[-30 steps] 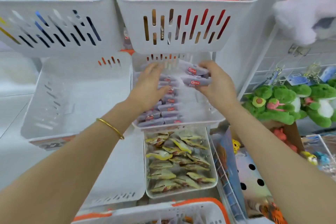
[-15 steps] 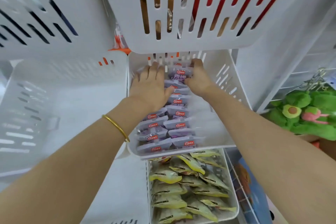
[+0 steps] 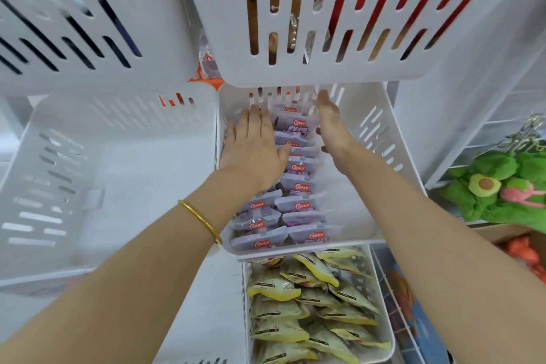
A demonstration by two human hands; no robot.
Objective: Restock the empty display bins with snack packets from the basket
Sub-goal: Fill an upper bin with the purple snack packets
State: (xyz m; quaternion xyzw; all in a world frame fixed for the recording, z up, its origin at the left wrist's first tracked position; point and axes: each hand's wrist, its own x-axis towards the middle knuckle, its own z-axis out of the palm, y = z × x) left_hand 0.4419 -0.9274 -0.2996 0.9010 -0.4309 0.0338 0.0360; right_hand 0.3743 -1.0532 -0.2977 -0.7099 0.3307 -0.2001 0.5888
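A white slotted display bin on the middle shelf holds two rows of purple snack packets with red logos. My left hand lies flat, fingers straight, on the left row near the back of the bin. My right hand stands on edge with straight fingers against the right side of the packets at the back. Neither hand grips a packet. The right part of the bin floor is bare. The basket is out of view.
An empty white bin sits to the left. Below is a bin of yellow snack packets. Two upper bins overhang the work area. Green plush toys and wire racks are at the right.
The view has moved closer to the bin. Both hands pushed deeper to the back of the bin; the right hand let go of packets and straightened beside them.
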